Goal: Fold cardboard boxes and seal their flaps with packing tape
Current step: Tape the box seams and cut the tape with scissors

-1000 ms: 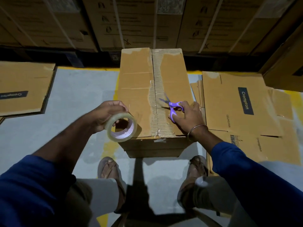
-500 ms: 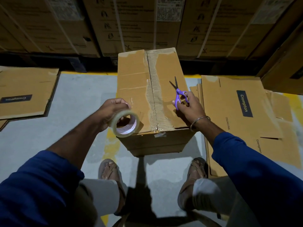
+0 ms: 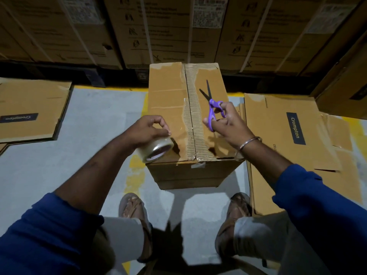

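Print on the stacked boxes (image 3: pixel 178 26) is too blurred to read; the flat sheet (image 3: pixel 29 112) is cut off at the left edge.

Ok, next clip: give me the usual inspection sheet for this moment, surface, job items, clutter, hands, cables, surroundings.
Surface: grey concrete floor with worn yellow paint marks.
Job's things: cardboard box upright on the floor, top flaps closed, centre seam stripped to bare corrugation; clear tape roll at its near left corner; purple scissors, blades open, over the top.
Clutter: flattened cartons to the right, another flattened carton to the left.
Hands: left hand grips the tape roll; right hand holds the scissors by the handles.
Cables: nothing seen.
Surroundings: stacked printed cartons behind the box; dim lighting.
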